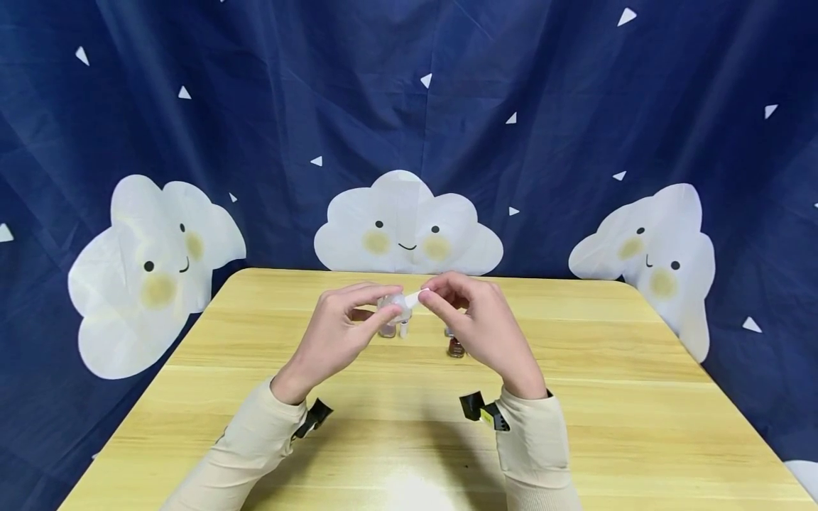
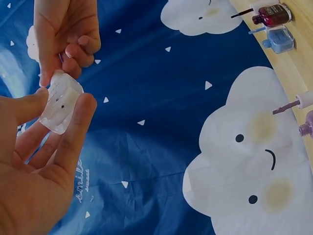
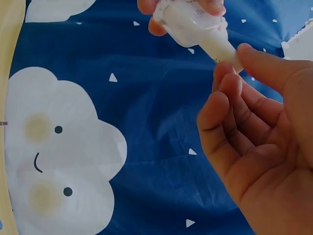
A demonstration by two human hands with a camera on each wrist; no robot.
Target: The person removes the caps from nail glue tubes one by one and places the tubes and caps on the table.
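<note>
Above the table, my left hand (image 1: 329, 330) holds a clear, whitish nail polish bottle (image 3: 188, 22) between thumb and fingers. The long white cap (image 3: 219, 48) of this bottle points toward my right hand (image 1: 488, 323). Thumb and fingertips of the right hand pinch the cap's end. In the left wrist view the bottle (image 2: 61, 105) shows its see-through base, and the cap is mostly hidden behind it.
On the wooden table (image 1: 607, 397) stand a dark red polish bottle (image 2: 274, 15), a light blue one (image 2: 281, 40) and a lilac one (image 2: 307, 125). Their brush caps lie beside them. A dark blue cloud-print curtain (image 1: 537, 71) hangs behind the table.
</note>
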